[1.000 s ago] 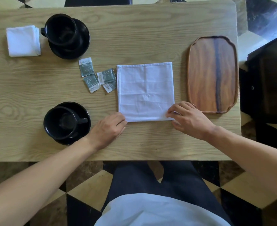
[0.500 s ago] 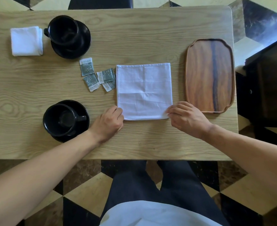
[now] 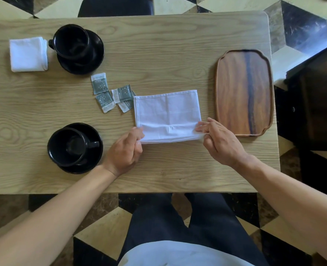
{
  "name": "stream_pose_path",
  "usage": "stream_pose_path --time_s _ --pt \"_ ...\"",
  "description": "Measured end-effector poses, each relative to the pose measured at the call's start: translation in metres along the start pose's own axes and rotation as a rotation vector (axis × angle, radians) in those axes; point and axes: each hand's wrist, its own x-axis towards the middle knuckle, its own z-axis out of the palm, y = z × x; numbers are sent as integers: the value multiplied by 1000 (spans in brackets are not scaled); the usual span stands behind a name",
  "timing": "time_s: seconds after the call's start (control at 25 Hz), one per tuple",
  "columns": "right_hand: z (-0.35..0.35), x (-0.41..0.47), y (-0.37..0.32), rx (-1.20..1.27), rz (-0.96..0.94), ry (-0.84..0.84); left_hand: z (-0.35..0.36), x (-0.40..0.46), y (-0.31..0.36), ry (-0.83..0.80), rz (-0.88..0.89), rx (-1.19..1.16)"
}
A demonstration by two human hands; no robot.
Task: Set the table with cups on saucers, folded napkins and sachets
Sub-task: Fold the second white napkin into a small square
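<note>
Wooden table [image 3: 158, 54] on a chequered floor. Near edge: left hand [image 3: 125, 149] and right hand [image 3: 219, 142] each pinch a near corner of the white napkin [image 3: 167, 110], lifted and partly folded at mid-table; the fingertips are hidden beneath the cloth. Near-left: black cup on saucer [image 3: 75, 147]. Centre: sachets [image 3: 112, 95], one tucked partly under the napkin. Right edge: wooden tray [image 3: 244, 91]. Far-left corner: second cup on saucer [image 3: 78, 48] beside a folded napkin [image 3: 28, 54].

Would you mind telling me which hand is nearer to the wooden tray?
Right. The right hand pinches the white napkin's corner just beside the oblong wooden tray; the left hand pinches the opposite corner, farther away.
</note>
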Motion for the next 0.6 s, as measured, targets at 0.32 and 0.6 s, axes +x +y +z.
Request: stream_pose_path --time_s 0.32,0.6 --pt "-5 2 14 -199 -179 -177 4 -3 -29 -213 315 368" --pt "-5 -4 26 -364 -435 -266 15 -17 -28 -261 408 509"
